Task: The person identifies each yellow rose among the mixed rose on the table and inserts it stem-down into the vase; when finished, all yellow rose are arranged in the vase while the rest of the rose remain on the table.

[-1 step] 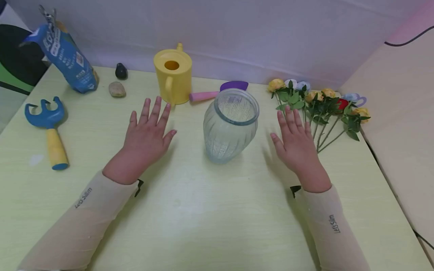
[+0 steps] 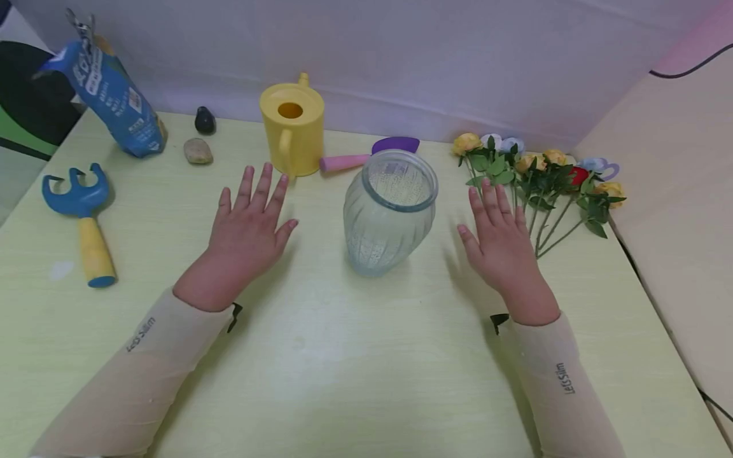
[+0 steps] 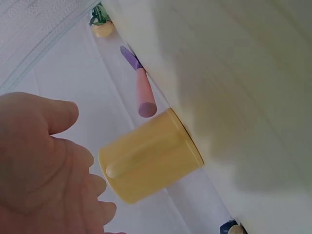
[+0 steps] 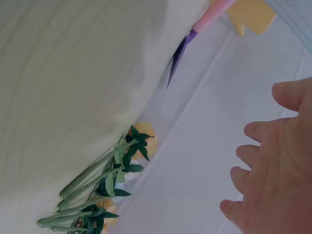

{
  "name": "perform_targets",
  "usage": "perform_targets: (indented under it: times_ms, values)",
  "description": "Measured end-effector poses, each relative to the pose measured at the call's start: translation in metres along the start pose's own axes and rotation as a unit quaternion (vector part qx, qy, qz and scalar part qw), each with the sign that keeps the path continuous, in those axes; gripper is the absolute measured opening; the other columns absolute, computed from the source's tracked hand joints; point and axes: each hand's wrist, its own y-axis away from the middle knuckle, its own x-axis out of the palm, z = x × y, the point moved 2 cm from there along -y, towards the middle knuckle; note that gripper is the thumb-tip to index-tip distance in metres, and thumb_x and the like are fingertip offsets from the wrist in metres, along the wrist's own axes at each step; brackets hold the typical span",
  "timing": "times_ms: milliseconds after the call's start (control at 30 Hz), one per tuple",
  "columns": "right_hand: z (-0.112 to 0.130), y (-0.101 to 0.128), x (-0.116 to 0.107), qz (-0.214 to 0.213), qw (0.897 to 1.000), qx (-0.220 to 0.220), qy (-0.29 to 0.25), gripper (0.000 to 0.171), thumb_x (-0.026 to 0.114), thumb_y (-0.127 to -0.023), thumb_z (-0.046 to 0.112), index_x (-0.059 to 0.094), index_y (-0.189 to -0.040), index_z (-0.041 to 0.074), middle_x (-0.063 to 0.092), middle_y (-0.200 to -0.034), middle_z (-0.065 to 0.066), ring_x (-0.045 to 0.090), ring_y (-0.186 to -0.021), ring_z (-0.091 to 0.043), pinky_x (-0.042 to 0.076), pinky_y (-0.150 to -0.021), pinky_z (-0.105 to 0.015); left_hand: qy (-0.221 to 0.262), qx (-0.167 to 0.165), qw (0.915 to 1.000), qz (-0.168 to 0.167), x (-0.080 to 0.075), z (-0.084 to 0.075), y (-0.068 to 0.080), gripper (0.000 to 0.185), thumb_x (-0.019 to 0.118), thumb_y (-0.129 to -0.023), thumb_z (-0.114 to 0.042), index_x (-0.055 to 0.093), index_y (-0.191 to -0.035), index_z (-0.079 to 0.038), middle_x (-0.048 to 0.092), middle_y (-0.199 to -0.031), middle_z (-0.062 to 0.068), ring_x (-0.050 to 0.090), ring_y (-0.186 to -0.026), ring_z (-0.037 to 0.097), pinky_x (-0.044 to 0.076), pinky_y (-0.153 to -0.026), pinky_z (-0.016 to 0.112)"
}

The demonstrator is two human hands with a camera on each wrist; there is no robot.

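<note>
My left hand point(image 2: 247, 235) hovers palm down over the table, fingers spread and holding nothing. To its right a ribbed glass vase point(image 2: 389, 216) stands upright. On the vase's other side my right hand point(image 2: 502, 251) is held out the same way, its fingertips overlapping the edge of the artificial flowers point(image 2: 541, 165) in the head view. A yellow watering can point(image 2: 294, 130) stands beyond my left fingertips; the left wrist view shows the can point(image 3: 151, 156) past the fingers. Behind the vase lies a trowel point(image 2: 346, 163) with a pink handle and purple blade, partly hidden by the glass.
A blue hand rake point(image 2: 80, 197) with a yellow handle lies at the left. Farther back are a grey stone point(image 2: 198, 151), a black stone point(image 2: 205, 121) and a clipped blue bag point(image 2: 114, 102). A pale curtain point(image 2: 389, 70) hangs along the table's back edge.
</note>
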Motion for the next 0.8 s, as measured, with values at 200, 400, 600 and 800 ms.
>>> perform_targets:
  times_ms: [200, 400, 600, 800]
  values:
    - [-0.001, 0.000, -0.001, 0.001, 1.000, 0.003, -0.012, 0.062, 0.023, -0.100, 0.043, 0.003, -0.149, 0.010, -0.015, -0.152, -0.003, -0.018, -0.136, -0.020, -0.003, -0.108, -0.055, 0.005, 0.002, 1.0000, -0.002, -0.002, 0.003, 0.000, 0.064, 0.028, -0.101, -0.038, -0.003, -0.148, -0.008, -0.019, -0.150, 0.014, -0.024, -0.133, 0.031, 0.001, -0.106, 0.061]
    - [-0.005, 0.000, -0.010, -0.011, 0.990, -0.019, -0.141, 0.058, 0.026, -0.101, 0.035, 0.005, -0.149, 0.010, -0.008, -0.154, -0.006, -0.009, -0.138, -0.025, 0.000, -0.107, -0.059, 0.069, 0.060, 0.9861, -0.139, -0.013, 0.005, 0.001, 0.060, 0.033, -0.100, -0.035, 0.011, -0.148, -0.008, -0.004, -0.154, 0.013, -0.011, -0.138, 0.027, 0.006, -0.106, 0.060]
    - [-0.034, -0.015, -0.022, -0.025, 0.939, 0.043, -0.339, 0.057, 0.041, -0.099, 0.032, 0.019, -0.148, 0.015, 0.020, -0.151, -0.009, 0.022, -0.135, -0.029, 0.021, -0.105, -0.054, 0.270, 0.249, 0.8833, -0.291, -0.025, -0.015, 0.000, 0.084, 0.040, -0.087, -0.064, 0.023, -0.145, -0.004, 0.021, -0.151, 0.008, 0.020, -0.137, 0.023, 0.019, -0.108, 0.049]
    - [-0.078, -0.043, -0.014, 0.027, 0.927, 0.129, -0.350, 0.050, 0.048, -0.096, 0.034, 0.038, -0.141, 0.016, 0.048, -0.130, -0.017, 0.049, -0.112, -0.029, 0.040, -0.093, -0.047, 0.539, 0.274, 0.7815, -0.154, -0.022, -0.044, -0.025, 0.122, 0.058, -0.061, -0.076, 0.003, -0.149, -0.013, 0.014, -0.153, -0.001, 0.022, -0.136, 0.017, 0.028, -0.105, 0.049]
